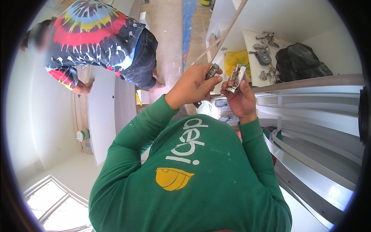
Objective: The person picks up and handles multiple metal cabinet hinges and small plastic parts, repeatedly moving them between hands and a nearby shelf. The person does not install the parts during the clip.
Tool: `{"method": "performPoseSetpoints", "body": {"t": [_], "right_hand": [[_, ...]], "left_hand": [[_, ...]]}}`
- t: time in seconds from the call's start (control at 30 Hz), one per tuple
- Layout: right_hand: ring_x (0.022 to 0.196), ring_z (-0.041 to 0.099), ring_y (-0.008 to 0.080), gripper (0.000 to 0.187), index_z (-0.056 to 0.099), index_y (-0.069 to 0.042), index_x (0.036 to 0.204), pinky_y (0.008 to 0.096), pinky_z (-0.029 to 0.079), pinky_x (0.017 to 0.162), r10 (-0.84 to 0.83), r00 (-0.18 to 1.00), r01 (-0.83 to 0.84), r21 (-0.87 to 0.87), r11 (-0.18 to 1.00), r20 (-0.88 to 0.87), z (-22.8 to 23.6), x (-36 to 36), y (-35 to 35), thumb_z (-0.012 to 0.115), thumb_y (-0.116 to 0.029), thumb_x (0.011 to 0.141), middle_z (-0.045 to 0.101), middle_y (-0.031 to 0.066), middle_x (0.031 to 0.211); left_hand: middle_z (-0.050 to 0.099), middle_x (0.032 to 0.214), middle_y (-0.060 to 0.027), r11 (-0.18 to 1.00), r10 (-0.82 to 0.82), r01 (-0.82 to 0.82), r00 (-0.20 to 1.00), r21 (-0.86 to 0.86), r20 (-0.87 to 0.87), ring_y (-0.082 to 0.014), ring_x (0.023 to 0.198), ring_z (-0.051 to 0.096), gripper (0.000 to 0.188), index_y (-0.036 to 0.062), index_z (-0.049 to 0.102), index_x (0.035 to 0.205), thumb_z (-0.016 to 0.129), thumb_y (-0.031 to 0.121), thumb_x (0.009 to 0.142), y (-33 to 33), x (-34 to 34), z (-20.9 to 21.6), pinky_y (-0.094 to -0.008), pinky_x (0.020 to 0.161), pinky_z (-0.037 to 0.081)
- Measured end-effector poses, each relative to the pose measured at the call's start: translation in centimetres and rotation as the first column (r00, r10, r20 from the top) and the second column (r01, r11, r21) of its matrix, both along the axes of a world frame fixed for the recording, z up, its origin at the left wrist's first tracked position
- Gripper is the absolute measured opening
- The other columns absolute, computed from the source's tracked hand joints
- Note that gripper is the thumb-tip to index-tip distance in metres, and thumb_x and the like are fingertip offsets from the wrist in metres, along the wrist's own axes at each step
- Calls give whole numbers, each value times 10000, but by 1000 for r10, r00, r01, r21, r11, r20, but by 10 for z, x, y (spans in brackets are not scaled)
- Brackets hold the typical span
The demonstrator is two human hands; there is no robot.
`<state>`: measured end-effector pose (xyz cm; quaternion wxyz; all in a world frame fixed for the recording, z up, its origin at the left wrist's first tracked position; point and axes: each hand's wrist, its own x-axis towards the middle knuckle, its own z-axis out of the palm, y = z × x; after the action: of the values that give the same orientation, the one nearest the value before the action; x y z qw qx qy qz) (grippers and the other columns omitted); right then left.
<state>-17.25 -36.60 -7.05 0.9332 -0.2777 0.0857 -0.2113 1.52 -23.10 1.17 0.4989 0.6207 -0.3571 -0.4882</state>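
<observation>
partly, left hand (195,85) hides the metal piece (212,71) its grip encloses; right hand (242,101) pinches metal fittings (237,78).

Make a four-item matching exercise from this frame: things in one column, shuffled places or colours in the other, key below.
1. Silvery metal fitting
2. Backpack
3. Blue strip
4. Co-worker's shirt

A. Multicoloured tie-dye
B. In the right hand
C. Black, beside loose hardware
D. Along the floor

Pairs: 1-B; 2-C; 3-D; 4-A

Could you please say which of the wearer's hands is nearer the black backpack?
Right. In the picture, the right hand is left of the black backpack; the left hand is farther left.
</observation>
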Motion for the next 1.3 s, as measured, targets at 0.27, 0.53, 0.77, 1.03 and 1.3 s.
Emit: {"method": "performPoseSetpoints", "body": {"t": [0.27,0.53,0.77,1.03,1.3], "right_hand": [[1118,678,317,431,498,-99,1456,470,562,980,-2,1000,1,-33,999,-26,-3,-2,8,612,-259,1073,709,95,1086],[1124,679,314,456,493,-93,1443,465,584,957,12,1000,-14,-79,997,-21,-13,-11,5,649,-266,1051,698,91,1074],[1114,696,321,444,497,-91,1438,471,607,942,26,999,-24,-72,997,23,-16,-14,0,649,-249,1053,708,106,1082],[1112,701,326,468,486,-84,1454,483,604,949,32,999,-30,-66,997,24,-18,-16,-9,652,-253,1051,718,111,1087],[1112,700,329,474,488,-83,1456,474,587,963,33,999,-31,-91,995,29,-27,-21,-17,655,-258,1049,720,111,1086]], "left_hand": [[470,622,-6,985,-86,-14,820,-169,-566,-150,508,473,542,-12,622,921,409,466,1061,5,9,-24,-302,499,402],[422,582,-40,897,-336,-30,603,-441,-724,-192,473,435,532,46,497,734,375,509,965,8,11,-49,-325,454,372],[422,607,-43,891,-298,-99,608,-443,-736,-196,495,432,510,47,494,752,382,494,971,5,7,-46,-327,487,372],[442,626,-40,881,-221,-138,726,-453,-651,-198,528,458,521,72,485,751,370,496,1029,-10,2,-45,-338,516,387],[477,551,-112,896,-169,-152,752,-418,-637,-245,500,469,537,55,487,614,390,436,980,-12,-1,-45,-363,517,413]]}}
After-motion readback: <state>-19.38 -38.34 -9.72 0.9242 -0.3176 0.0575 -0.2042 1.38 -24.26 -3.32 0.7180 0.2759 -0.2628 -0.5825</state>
